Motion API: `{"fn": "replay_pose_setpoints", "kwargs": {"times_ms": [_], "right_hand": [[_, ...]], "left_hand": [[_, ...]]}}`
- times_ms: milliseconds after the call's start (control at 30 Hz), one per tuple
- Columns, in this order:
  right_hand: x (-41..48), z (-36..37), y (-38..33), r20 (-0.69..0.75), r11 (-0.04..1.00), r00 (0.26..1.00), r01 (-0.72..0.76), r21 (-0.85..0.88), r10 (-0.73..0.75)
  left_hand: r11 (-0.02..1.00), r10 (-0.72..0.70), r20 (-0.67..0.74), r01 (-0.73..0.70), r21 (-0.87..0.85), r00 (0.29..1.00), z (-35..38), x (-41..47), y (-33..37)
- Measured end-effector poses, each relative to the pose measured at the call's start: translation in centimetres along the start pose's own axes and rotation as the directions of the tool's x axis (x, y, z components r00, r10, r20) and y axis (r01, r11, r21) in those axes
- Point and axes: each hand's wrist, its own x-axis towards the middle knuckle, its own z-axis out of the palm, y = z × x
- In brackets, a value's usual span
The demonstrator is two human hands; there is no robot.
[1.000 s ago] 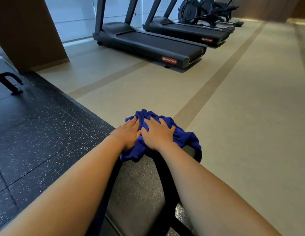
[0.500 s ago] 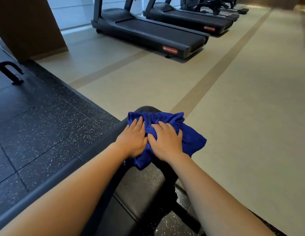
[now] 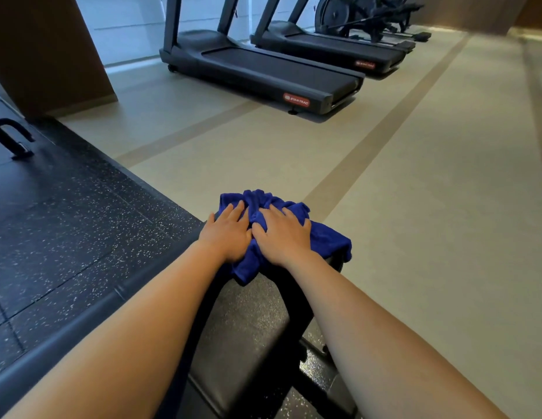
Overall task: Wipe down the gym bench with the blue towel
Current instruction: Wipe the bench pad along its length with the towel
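A crumpled blue towel (image 3: 327, 238) lies bunched over the far end of the black padded gym bench (image 3: 251, 325), covering that end and hanging a little off its right side. My left hand (image 3: 227, 232) and my right hand (image 3: 283, 235) press flat on the towel side by side, fingers spread and pointing away from me. Both forearms stretch out over the bench pad, which runs from the bottom of the view toward the towel.
Black speckled rubber flooring (image 3: 67, 225) lies to the left, beige floor (image 3: 430, 207) to the right and ahead. Two treadmills (image 3: 263, 71) stand at the back, an exercise bike (image 3: 363, 13) behind them. A black handle-shaped frame (image 3: 12, 137) sits far left by a brown pillar (image 3: 49, 46).
Both hands have pushed the towel forward again to the bench's far end, after pulling it back half a second ago. The towel now covers the end that was briefly exposed.
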Motion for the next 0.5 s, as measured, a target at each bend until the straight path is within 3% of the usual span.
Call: {"fn": "replay_pose_setpoints", "kwargs": {"times_ms": [200,400,500], "right_hand": [[-4.2,-0.6,0.3,-0.015,1.0,1.0,0.007,0.004,-0.007],[-7.9,-0.1,0.9,-0.033,0.997,0.999,0.015,-0.071,-0.018],[-7.4,0.4,0.7,-0.057,1.0,0.998,-0.007,-0.028,0.006]], "left_hand": [[0.999,0.043,0.015,-0.042,-0.03,0.999,0.8,-3.5,1.1],[0.99,0.097,0.075,-0.104,0.096,0.992,1.3,-7.0,2.5],[0.979,0.131,0.083,-0.142,0.149,0.988,1.8,-5.5,1.9]]}}
